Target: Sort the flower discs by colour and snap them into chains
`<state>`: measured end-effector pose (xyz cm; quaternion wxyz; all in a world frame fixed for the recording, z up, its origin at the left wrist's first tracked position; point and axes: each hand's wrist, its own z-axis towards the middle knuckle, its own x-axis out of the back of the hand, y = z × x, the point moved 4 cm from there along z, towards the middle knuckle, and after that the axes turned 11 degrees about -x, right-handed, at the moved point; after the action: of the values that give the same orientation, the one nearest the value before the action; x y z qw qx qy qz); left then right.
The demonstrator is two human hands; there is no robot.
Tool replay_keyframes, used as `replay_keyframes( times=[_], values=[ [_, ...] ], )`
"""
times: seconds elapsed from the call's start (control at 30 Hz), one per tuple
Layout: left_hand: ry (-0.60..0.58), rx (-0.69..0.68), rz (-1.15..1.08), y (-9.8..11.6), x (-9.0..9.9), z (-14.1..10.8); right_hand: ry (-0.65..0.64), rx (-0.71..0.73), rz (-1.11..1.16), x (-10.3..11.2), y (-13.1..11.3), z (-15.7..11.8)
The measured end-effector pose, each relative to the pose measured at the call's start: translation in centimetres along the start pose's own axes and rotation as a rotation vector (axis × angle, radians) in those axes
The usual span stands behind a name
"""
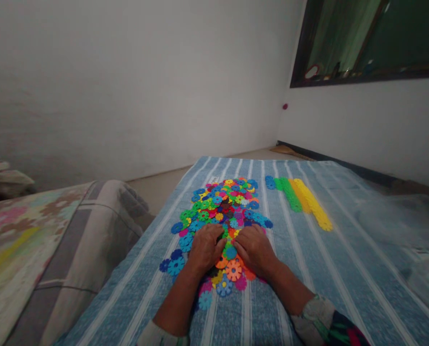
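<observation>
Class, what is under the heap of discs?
A striped blue cloth shows around the heap of discs; what the heap, left hand and right hand cover cannot be seen.

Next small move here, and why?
I'd probably have the right hand take a blue disc from the mixed pile to the blue row: blue discs lie just beyond that hand, and this row looks shorter than the green row and yellow row.

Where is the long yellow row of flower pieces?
In the head view, the yellow row lies on the striped cloth, to the right of the big colourful pile, just beside the orange row.
</observation>
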<state>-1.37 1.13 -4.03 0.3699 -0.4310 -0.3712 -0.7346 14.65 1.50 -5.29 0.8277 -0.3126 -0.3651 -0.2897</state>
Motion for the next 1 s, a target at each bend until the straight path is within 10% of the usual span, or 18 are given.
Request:
replay_keyframes(
  times=[1.0],
  values=[
    [-0.025, 0.070, 0.036, -0.2, -0.1, -0.3, -0.184, -0.167, -0.132, -2.9, 3.2, 6.2]
  ],
)
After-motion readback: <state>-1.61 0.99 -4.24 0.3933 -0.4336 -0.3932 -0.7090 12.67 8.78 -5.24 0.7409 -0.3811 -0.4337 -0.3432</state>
